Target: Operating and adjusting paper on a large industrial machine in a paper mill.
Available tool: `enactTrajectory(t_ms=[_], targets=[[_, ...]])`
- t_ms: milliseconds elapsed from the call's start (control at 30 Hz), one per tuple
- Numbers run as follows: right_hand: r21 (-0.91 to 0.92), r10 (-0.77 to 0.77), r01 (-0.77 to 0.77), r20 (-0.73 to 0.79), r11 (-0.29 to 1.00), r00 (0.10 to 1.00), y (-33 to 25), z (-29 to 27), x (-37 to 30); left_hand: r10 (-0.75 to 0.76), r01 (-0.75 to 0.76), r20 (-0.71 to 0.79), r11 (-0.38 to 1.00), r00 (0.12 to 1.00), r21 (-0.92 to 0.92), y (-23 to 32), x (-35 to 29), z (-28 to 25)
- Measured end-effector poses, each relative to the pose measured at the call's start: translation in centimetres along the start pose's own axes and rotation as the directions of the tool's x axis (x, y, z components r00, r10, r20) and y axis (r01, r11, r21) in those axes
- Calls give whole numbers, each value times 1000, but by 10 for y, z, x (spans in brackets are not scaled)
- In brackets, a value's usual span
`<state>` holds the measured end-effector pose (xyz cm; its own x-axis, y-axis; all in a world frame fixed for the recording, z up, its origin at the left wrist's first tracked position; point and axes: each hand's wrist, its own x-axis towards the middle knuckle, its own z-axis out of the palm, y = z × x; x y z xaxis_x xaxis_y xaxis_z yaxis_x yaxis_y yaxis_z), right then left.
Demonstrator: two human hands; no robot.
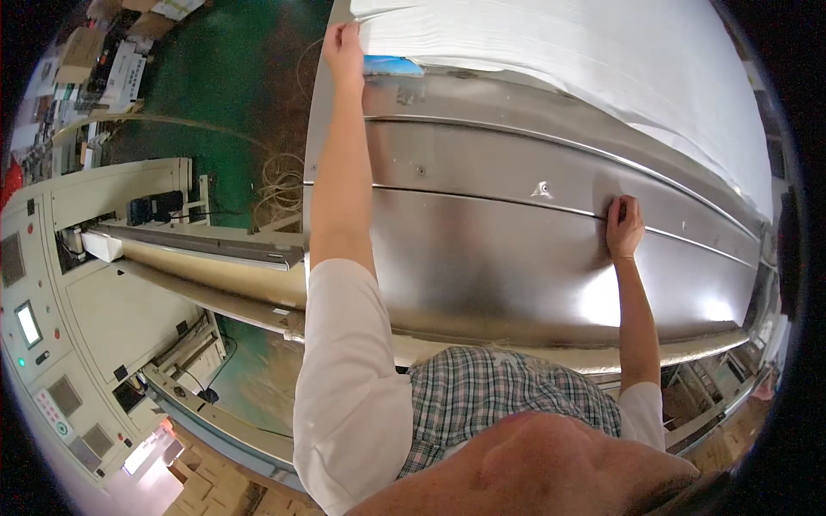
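My left hand (345,53) is stretched far forward to the near left corner of a layered white sheet material (551,52), possibly fabric. Its fingers are curled against the sheet's edge, and what lies between them is hidden. Just beside that wrist, a blue piece (391,65) shows from beneath the white layers. Over to the right, my right hand (625,228) rests with bent fingers on the brushed steel surface (482,249), close to a long seam. Whether anything small is inside those fingers cannot be made out.
A pale control cabinet (112,301) with a lit screen stands at left. Coiled cable (280,185) lies by the steel table's left edge above a green floor (215,77). Cardboard boxes (82,53) are piled at far left. A long roller (215,301) runs along the near side.
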<state>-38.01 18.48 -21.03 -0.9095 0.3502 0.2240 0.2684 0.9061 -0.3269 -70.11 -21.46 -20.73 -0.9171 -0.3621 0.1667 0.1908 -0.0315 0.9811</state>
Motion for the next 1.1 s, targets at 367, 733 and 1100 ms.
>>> enactTrajectory(t_ms=[367, 733, 1100], targets=[[70, 44, -43, -15, 997, 999, 17, 3, -1, -64, -158, 446, 883, 893, 443, 15, 24, -8], [254, -6, -11, 67, 967, 998, 5, 1, 19, -328, -762, 884, 458, 334, 458, 62, -44, 140], [324, -585, 519, 147, 791, 798, -193, 20, 171, -261, -793, 786, 104, 561, 601, 67, -101, 119]])
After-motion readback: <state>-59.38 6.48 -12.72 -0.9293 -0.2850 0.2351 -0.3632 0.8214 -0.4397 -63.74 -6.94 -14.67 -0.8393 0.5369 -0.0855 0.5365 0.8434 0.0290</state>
